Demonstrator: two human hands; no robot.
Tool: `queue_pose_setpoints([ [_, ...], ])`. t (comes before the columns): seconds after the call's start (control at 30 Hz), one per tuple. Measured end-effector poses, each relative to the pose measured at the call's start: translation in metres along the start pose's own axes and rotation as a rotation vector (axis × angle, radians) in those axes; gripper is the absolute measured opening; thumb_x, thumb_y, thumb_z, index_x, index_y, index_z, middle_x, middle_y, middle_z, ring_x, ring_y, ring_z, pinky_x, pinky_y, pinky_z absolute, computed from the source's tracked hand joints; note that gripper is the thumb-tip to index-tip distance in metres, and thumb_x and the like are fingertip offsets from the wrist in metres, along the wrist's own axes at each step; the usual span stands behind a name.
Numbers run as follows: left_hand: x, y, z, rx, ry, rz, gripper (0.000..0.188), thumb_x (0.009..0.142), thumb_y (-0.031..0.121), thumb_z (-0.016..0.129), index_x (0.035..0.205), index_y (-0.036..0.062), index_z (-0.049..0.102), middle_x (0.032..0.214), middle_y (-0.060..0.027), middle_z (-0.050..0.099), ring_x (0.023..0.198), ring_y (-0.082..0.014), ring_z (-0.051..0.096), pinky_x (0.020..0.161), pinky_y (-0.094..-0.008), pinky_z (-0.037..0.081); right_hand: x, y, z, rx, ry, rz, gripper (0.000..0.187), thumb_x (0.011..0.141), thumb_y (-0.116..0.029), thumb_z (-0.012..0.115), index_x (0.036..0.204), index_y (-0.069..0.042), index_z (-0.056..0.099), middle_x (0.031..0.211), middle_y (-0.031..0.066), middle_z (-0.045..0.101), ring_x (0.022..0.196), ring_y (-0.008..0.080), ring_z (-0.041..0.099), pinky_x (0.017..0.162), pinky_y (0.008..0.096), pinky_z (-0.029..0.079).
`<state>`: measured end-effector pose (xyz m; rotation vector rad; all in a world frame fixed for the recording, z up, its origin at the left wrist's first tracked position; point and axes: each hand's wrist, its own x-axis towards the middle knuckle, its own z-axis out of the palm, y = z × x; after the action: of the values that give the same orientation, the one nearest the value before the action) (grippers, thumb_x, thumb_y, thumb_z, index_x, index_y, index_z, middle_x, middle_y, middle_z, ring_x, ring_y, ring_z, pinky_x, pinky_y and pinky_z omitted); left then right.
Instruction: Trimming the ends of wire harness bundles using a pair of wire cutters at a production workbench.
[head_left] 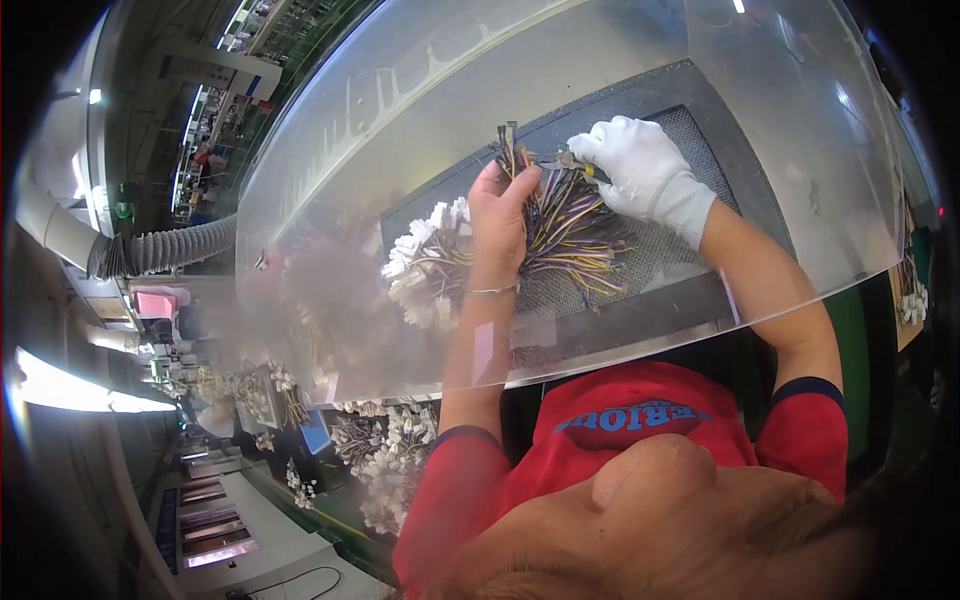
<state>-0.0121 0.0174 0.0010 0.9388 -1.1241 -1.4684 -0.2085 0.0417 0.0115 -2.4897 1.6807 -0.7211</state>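
Under a clear curved shield [330, 130], a fan of thin wires [570, 240], dark, yellow and purple, lies over a mesh panel. My bare left hand [500, 215] is closed on several wires [512, 155] of this kind, thumb pressed to fingers, their ends sticking up past the fingertips. White connectors [430, 245] gather to the left of that wrist. My right hand [635, 170], in a white glove, is closed just right of the left fingertips. A small greyish piece with a yellow spot shows at its fingertips; I cannot tell what it is.
The dark-framed mesh panel [690, 130] lies beneath the hands. The shield's near edge crosses above my forearms. More wire bundles with white connectors [395, 465] are heaped at lower left, near a blue bin [315, 432]. A ribbed grey duct [180, 245] comes in at left.
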Motion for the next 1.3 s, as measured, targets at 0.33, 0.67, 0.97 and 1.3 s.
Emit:
queue_pose_setpoints([
  [0.33, -0.0032, -0.0007, 0.0019, 0.061, -0.02, 0.003, 0.018, 0.082, -0.003, 0.064, 0.1, -0.0003, 0.061, 0.088, -0.0024, 0.064, 0.075, -0.0086, 0.06, 0.069, -0.0217, 0.048, 0.0009, -0.0026, 0.0059, -0.013, -0.027, 0.054, 0.029, 0.073, -0.018, 0.066, 0.099, -0.012, 0.057, 0.088, 0.0069, 0.06, 0.088, 0.0278, 0.06, 0.073, 0.0394, 0.05],
  [0.67, -0.0028, -0.0026, 0.0018, 0.055, -0.023, 0.017, 0.017, 0.082, -0.002, 0.065, 0.099, -0.0002, 0.061, 0.087, -0.0025, 0.064, 0.075, -0.0086, 0.06, 0.069, -0.0218, 0.049, 0.0009, -0.0044, 0.0047, 0.009, -0.056, 0.069, 0.03, 0.074, -0.016, 0.065, 0.103, -0.012, 0.058, 0.091, 0.0078, 0.06, 0.09, 0.0283, 0.06, 0.075, 0.0398, 0.05],
  [0.97, -0.0029, -0.0028, 0.0009, 0.048, -0.024, 0.004, 0.016, 0.082, -0.002, 0.065, 0.098, -0.0003, 0.062, 0.087, -0.0016, 0.064, 0.075, -0.0081, 0.059, 0.07, -0.0213, 0.048, 0.0027, -0.0075, -0.0003, 0.02, -0.152, 0.115, 0.025, 0.08, -0.015, 0.059, 0.105, -0.013, 0.058, 0.099, 0.0092, 0.063, 0.098, 0.027, 0.061, 0.082, 0.0397, 0.051],
  [1.3, -0.0034, -0.0028, -0.001, 0.028, -0.042, -0.003, 0.016, 0.083, -0.002, 0.065, 0.098, -0.0003, 0.062, 0.087, -0.0021, 0.064, 0.075, -0.0084, 0.06, 0.069, -0.0216, 0.049, 0.002, -0.0065, 0.004, 0.059, -0.141, 0.114, 0.026, 0.079, -0.015, 0.059, 0.105, -0.013, 0.057, 0.097, 0.0096, 0.063, 0.097, 0.0285, 0.061, 0.082, 0.0407, 0.051],
])
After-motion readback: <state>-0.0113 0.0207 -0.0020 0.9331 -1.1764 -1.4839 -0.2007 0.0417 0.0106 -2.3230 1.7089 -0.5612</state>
